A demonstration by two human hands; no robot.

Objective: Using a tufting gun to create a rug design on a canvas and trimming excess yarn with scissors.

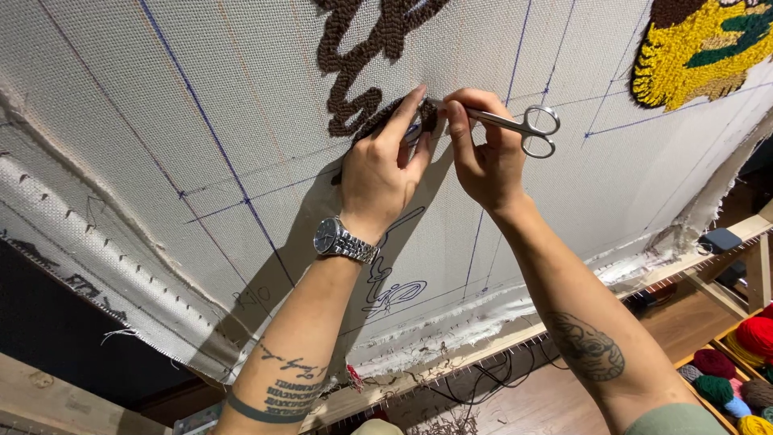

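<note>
Fingers (pixel 459 121) of the right hand (pixel 483 157) clamp slim silver scissors (pixel 515 125) at brown tufting (pixel 354 76).

Bare, tattooed forearms, both hands uncovered.
Silver metal link wristwatch with dark dial (pixel 345 240) on left wrist; inked band and script near left elbow, round dark tattoo on right forearm.

No packages, labels, signs or screens in view.

**Scissors at the brown tufting**

We see small silver scissors (pixel 515 125) lying nearly level at upper centre of the frame, loops to the right, tips meeting the dark brown looped yarn lettering (pixel 354 72) on pale stretched cloth (pixel 201 97).
</note>
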